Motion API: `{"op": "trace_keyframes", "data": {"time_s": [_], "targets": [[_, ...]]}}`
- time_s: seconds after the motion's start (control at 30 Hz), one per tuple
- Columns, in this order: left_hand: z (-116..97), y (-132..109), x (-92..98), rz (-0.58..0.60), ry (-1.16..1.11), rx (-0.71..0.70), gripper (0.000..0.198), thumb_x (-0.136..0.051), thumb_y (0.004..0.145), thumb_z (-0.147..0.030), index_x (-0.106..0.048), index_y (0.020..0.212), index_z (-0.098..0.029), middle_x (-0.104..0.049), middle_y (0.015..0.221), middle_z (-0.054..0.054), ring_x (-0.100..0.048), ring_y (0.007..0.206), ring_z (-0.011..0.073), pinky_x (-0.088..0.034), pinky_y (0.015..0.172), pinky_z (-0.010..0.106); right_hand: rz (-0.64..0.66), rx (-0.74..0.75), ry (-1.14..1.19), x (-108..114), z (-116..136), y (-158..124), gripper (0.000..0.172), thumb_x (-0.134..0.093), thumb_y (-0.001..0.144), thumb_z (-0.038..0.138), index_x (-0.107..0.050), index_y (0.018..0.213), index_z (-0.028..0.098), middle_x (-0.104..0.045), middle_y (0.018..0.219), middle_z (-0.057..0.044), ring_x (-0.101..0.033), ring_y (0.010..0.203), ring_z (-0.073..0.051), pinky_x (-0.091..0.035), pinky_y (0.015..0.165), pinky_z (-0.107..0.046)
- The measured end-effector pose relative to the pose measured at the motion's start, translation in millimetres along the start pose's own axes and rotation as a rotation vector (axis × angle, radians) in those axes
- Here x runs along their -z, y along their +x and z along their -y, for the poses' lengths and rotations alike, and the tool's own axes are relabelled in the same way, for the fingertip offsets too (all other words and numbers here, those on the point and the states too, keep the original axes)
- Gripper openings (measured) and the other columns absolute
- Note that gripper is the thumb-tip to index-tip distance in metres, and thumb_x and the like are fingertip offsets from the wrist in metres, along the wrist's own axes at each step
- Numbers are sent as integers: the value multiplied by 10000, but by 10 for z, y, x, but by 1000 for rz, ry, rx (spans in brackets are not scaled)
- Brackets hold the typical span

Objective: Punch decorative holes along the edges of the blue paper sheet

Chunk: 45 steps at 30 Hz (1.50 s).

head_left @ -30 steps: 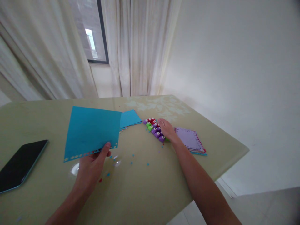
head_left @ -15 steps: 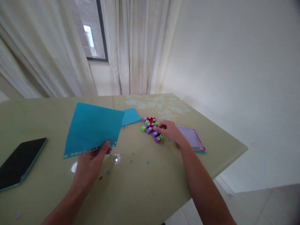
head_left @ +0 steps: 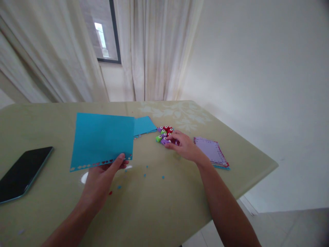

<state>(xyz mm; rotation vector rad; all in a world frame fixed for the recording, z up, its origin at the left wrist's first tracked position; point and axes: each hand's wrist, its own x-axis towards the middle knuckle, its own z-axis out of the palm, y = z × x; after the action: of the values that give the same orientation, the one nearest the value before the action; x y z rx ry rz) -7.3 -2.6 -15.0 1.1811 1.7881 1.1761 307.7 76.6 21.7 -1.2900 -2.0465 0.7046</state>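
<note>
My left hand [head_left: 106,176] pinches a blue sheet of paper [head_left: 104,139] by its lower edge, thumb in front and fingers behind. Small shapes are punched in a row along that edge. At the right, my right hand [head_left: 183,145] reaches into a cluster of small craft punches [head_left: 163,131] in purple, green and red, each with a white eye-like button. Its thumb and fingers close around a purple craft punch [head_left: 165,141] at the near side of the cluster; the hand covers several others.
A stack of lilac, red and blue paper [head_left: 209,150] with punched borders lies right of my right hand. More blue paper [head_left: 144,125] lies behind the held sheet. A dark phone [head_left: 24,173] rests at the left. Paper bits [head_left: 119,187] dot the table [head_left: 144,212]. Curtains and a wall stand beyond.
My right hand has moved slightly left and lower over the craft punches, now covering the nearer ones. The blue sheet in my left hand has turned a little and faces me more squarely.
</note>
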Motion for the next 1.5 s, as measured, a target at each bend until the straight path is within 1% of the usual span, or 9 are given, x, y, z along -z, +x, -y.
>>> {"op": "trace_keyframes", "data": {"time_s": [0.07, 0.17, 0.23, 0.4, 0.63, 1.03, 1.13, 1.27, 1.5], "targets": [[-37, -29, -5, 57, 0, 122, 622, -727, 748, -798, -849, 883, -203, -862, 959, 155, -808, 806, 361, -514, 415, 340, -9, -66, 373, -193, 137, 7, 335, -811, 912, 488, -732, 1099, 221, -757, 1033, -62, -698, 909, -219, -529, 819, -355], [-91, -55, -30, 52, -58, 47, 501, -766, 721, -707, -827, 795, -215, -850, 851, 132, -807, 828, 343, -622, 610, 386, 64, -157, 825, -547, 325, 0, 469, -938, 778, 479, -694, 1093, 230, -787, 1151, -80, -765, 996, -238, -577, 855, -369], [-121, -71, -48, 38, -67, -7, 434, -765, 740, -655, -809, 738, -223, -829, 765, 111, -804, 806, 329, -649, 732, 418, 30, -218, 983, -746, 412, -16, 545, -997, 703, 437, -709, 1123, 241, -789, 1094, -46, -787, 1009, -235, -591, 933, -388], [-181, -114, -70, 71, -74, -31, 392, -753, 765, -612, -806, 740, -224, -816, 725, 94, -798, 773, 318, -657, 748, 426, 92, -376, 1175, -954, 468, -43, 502, -1022, 665, 495, -780, 990, 200, -759, 974, -16, -776, 936, -184, -600, 987, -352], [-231, -156, -80, 102, -138, -37, 377, -780, 702, -615, -798, 749, -241, -825, 736, 75, -803, 739, 310, -665, 745, 424, 136, -446, 1198, -972, 449, -51, 601, -1031, 578, 623, -716, 840, 183, -712, 841, 1, -664, 730, -122, -553, 716, -254], [-275, -236, -146, 148, -77, -56, 342, -738, 693, -611, -800, 723, -276, -830, 744, 69, -824, 770, 335, -690, 804, 456, 126, -390, 1164, -1005, 526, -71, 563, -1049, 581, 538, -669, 843, 216, -654, 795, 33, -609, 739, -143, -476, 740, -297], [-232, -234, -164, 154, -42, -72, 350, -718, 716, -624, -812, 735, -287, -841, 772, 65, -828, 783, 342, -692, 814, 468, 136, -393, 1138, -994, 529, -66, 562, -1040, 586, 552, -709, 893, 217, -634, 794, 38, -554, 697, -128, -439, 693, -288], [-206, -244, -193, 156, -21, -82, 322, -713, 722, -609, -799, 713, -299, -838, 758, 57, -828, 775, 341, -690, 823, 475, 170, -379, 1062, -1000, 527, -77, 547, -1012, 604, 609, -693, 802, 211, -581, 728, 45, -474, 648, -120, -369, 643, -291], [-208, -255, -229, 161, -50, -68, 375, -740, 735, -631, -837, 842, -285, -850, 805, 57, -837, 800, 334, -674, 898, 494, 184, -326, 963, -993, 541, -97, 509, -985, 637, 613, -723, 817, 215, -573, 702, 46, -451, 629, -124, -329, 613, -303]]}}
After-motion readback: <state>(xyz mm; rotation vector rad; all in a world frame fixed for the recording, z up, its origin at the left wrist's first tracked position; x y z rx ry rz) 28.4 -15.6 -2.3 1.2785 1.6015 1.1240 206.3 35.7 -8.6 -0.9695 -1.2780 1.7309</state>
